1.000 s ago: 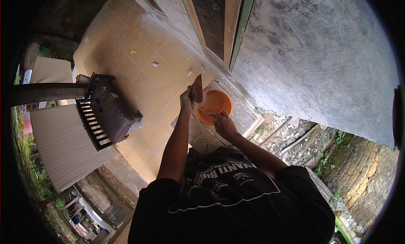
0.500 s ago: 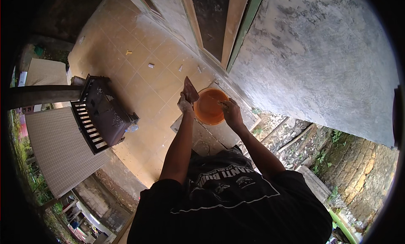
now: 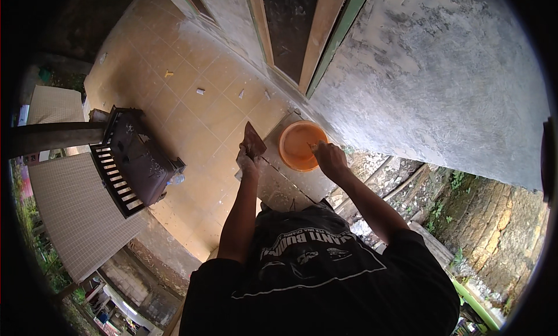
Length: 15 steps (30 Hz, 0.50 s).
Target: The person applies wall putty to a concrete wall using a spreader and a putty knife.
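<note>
My left hand (image 3: 249, 160) is closed round the near end of a flat, reddish-brown plastering board (image 3: 254, 141), raised to the left of an orange bucket (image 3: 286, 156). Pale grey smears cover its fingers. At the bucket's right rim, my right hand (image 3: 333, 161) is closed, with the fingertips over the opening. A small yellowish piece of something (image 3: 314, 146) shows at those fingers; the rest is hidden and its kind is unclear. The bucket stands upright on a grey slab (image 3: 278, 188), its inside orange-brown.
A plastered grey wall (image 3: 442, 86) rises at the right, beside a wood-framed door (image 3: 290, 34). To the left is a dark slatted bench (image 3: 136, 162) on tan floor tiles (image 3: 192, 144). Small scraps lie on the tiles. Rubble and sticks (image 3: 407, 185) cover the ground at right.
The board and my left hand have shifted slightly left and nearer, apart from the bucket in view. My right hand has moved a little right and nearer, staying at the rim.
</note>
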{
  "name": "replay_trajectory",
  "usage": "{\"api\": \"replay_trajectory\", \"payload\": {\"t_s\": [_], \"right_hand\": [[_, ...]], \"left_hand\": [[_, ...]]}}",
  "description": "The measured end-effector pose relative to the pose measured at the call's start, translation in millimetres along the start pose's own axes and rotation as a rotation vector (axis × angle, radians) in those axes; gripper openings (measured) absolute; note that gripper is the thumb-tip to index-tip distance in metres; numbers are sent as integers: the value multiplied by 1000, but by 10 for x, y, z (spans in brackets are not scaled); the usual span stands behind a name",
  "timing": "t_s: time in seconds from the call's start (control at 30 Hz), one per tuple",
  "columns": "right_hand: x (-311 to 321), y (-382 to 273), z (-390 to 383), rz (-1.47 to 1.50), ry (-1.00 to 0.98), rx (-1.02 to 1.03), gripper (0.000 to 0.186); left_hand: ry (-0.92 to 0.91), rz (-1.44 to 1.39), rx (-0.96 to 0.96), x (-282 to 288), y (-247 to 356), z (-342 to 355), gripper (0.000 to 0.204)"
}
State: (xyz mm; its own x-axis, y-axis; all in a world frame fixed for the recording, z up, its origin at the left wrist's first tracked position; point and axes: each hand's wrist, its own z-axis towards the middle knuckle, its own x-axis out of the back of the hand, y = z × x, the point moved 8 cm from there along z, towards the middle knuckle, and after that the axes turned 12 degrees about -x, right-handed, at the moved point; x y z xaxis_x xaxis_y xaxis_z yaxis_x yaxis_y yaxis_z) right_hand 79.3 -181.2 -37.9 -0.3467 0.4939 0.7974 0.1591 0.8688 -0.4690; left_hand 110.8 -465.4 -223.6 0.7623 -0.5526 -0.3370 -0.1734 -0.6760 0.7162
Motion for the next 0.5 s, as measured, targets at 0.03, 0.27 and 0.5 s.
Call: {"api": "replay_trajectory", "payload": {"t_s": [0.03, 0.27, 0.5], "right_hand": [[-133, -3, 79, 0, 2, -5, 16], [-720, -59, 209, 68, 94, 213, 23], [-604, -8, 349, 9, 60, 179, 32]], "left_hand": [[-4, 2, 4, 84, 52, -59, 30], [118, -12, 53, 794, 418, -265, 30], [107, 34, 56, 857, 642, -335, 43]]}}
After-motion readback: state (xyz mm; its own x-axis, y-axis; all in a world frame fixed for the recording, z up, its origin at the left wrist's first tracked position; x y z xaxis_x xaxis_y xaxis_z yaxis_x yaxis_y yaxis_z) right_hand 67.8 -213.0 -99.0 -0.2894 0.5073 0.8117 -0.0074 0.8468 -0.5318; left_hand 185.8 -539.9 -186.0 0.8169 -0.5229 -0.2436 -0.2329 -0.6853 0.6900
